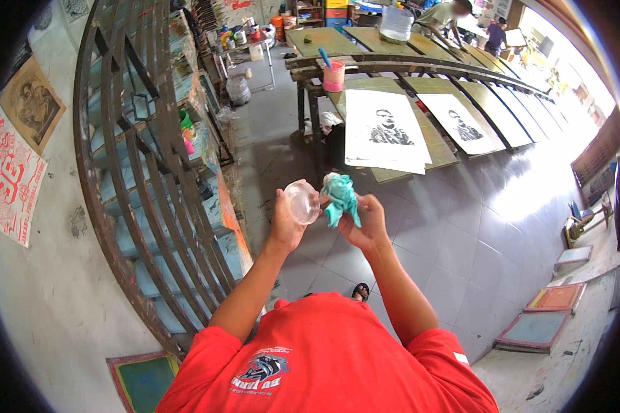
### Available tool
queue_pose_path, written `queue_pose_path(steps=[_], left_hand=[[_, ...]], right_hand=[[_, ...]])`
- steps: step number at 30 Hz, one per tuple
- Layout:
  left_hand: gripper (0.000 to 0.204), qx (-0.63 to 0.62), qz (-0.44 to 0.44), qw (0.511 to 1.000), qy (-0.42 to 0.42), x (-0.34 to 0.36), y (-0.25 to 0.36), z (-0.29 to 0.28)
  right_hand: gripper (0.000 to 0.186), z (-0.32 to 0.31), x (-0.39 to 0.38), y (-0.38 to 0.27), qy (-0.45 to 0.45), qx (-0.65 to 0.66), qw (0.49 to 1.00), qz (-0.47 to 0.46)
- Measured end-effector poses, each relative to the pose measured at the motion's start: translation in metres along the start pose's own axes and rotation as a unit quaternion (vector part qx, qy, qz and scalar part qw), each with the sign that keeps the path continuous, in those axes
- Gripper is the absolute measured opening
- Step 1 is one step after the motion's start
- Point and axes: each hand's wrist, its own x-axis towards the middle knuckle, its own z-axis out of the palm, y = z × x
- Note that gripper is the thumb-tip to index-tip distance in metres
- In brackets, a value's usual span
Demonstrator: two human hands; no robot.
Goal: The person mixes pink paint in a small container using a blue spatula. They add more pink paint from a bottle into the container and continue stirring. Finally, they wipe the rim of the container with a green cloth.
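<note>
My left hand (284,224) is closed around a clear, round plastic container (302,203), its wide face turned up toward me. Just to the right, my right hand (368,224) grips a crumpled teal cloth (340,197) with a whitish part at its upper left. The cloth is close to the container's rim; whether they touch I cannot tell. Both hands are held out over the tiled floor in front of me. Beyond them, a printed sheet (386,131) with a dark portrait lies at the near end of a long table.
A second portrait print (461,125) lies further right on the slatted table. A pink bucket (333,76) with a blue handle stands on the table's rail. Stairs with a dark railing (160,158) rise at left. Framed screens (532,329) lean at lower right. Another person (442,17) bends over the far boards.
</note>
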Motion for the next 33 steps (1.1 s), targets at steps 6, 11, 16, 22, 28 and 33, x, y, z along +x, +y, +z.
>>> queue_pose_path(steps=[6, 11, 16, 22, 28, 33], left_hand=[[0.072, -0.032, -0.015, 0.999, -0.009, 0.003, -0.01, -0.004], [0.081, 0.026, -0.108, 0.992, -0.064, -0.007, 0.017, -0.01], [0.084, 0.091, -0.152, 0.972, -0.155, -0.011, 0.036, -0.009], [0.091, 0.143, -0.21, 0.939, -0.231, -0.011, 0.037, -0.004], [0.09, 0.178, -0.226, 0.927, -0.239, -0.011, 0.036, -0.007], [0.091, 0.153, -0.229, 0.935, -0.223, -0.011, 0.031, -0.016]], right_hand=[[0.055, -0.002, -0.018, 0.001, 0.036, -0.155, 0.987, -0.014], [0.038, 0.007, -0.04, -0.018, 0.062, -0.352, 0.933, 0.033], [0.036, 0.024, -0.048, -0.034, 0.096, -0.644, 0.756, 0.074], [0.037, 0.019, -0.046, -0.033, -0.021, -0.759, 0.651, -0.005], [0.032, 0.029, -0.055, -0.031, 0.005, -0.791, 0.612, 0.012], [0.031, 0.025, -0.057, -0.035, 0.02, -0.805, 0.593, -0.007]])
